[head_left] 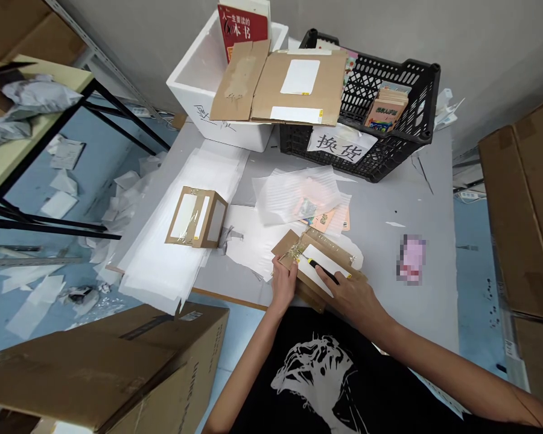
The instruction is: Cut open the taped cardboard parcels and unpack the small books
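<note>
A cardboard box (pixel 341 246) with a white label and clear tape lies at the table's near edge, one flap raised. My left hand (pixel 284 280) grips its left corner, fingers closed on the cardboard. In my right hand (pixel 350 295) is a black and yellow utility knife (pixel 321 269), its tip at the tape beside the label. Just beyond the box, a sheet of white foam wrap (pixel 298 196) partly covers some orange booklets (pixel 324 222). To the left a taped cardboard box (pixel 192 217) with white labels stands on a stack of white foam sheets (pixel 154 265).
A white foam bin (pixel 192 78) and a black plastic crate (pixel 362 154) holding books stand at the back, with flattened cardboard (pixel 280 84) across them. A pink blurred item (pixel 411 259) lies at right. Large cartons (pixel 525 211) flank the table; an open carton (pixel 163 361) sits front left.
</note>
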Demonstrator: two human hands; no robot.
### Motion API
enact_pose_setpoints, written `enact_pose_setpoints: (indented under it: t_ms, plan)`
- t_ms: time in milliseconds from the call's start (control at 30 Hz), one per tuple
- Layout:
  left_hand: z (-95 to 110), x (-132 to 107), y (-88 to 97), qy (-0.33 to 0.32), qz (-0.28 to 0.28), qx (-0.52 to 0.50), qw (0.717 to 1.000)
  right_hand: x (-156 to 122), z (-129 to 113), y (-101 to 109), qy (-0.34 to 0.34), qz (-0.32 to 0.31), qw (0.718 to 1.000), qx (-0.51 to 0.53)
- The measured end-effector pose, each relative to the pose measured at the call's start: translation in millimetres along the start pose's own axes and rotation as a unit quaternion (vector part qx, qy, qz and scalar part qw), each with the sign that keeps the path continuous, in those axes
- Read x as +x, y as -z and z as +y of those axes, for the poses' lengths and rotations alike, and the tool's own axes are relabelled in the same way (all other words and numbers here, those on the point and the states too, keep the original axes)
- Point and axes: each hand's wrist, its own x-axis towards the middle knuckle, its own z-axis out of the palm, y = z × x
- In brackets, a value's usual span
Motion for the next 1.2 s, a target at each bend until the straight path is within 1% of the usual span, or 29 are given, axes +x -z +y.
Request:
enact_pose_setpoints:
  t_ms: [233, 533, 667, 800, 1033, 1200]
  plan:
    - [-2, 1, -2.1, -0.006, 0.000, -0.002, 1.000, 1, -4, 0, 0.004, 0.004, 1.000, 0.002]
    - [-3, 0, -1.5, -0.006, -0.001, -0.006, 1.000, -6, 0, 3, 0.005, 0.018, 1.000, 0.000]
    - [-2, 1, -1.1, -0.007, -0.002, -0.004, 1.000, -6, -2, 4, 0.007, 0.006, 1.000, 0.001]
    - [1, 0, 0.1, -0.003, -0.001, -0.007, 1.000, -4, -6, 4, -0.008, 0.005, 1.000, 0.003]
    - [1, -1, 0.9, 0.000, -0.004, 0.000, 1.000, 6, -15, 8, -0.024, -0.015, 1.000, 0.010]
    - [-2, 0, -0.7, -0.007, 0.006, 0.011, 1.000, 6, -12, 10, -0.014, -0.043, 0.999, 0.009]
